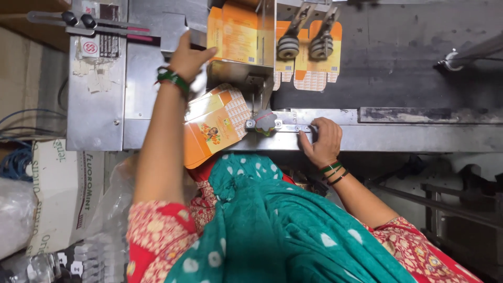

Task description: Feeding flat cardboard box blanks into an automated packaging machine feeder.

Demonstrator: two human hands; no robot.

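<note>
My left hand point(188, 55) reaches up to a stack of flat orange cartons point(236, 31) standing in the machine's feeder, with the thumb across the front carton and the fingers at the stack's edge. A second bundle of flat orange cartons point(215, 126) lies tilted below it, between my body and the machine. My right hand point(322, 141) rests on the front metal rail point(398, 137), fingers curled over its top. Two grey rollers point(304, 46) press on flat cartons point(314, 68) lying on the black belt point(408, 57).
A steel panel point(97, 105) with black-knobbed levers point(78, 20) sits at the left. A cardboard box point(57, 194), blue cables point(15, 157) and plastic bags point(15, 215) lie at lower left. Dark metal framing point(450, 204) runs under the machine at the right.
</note>
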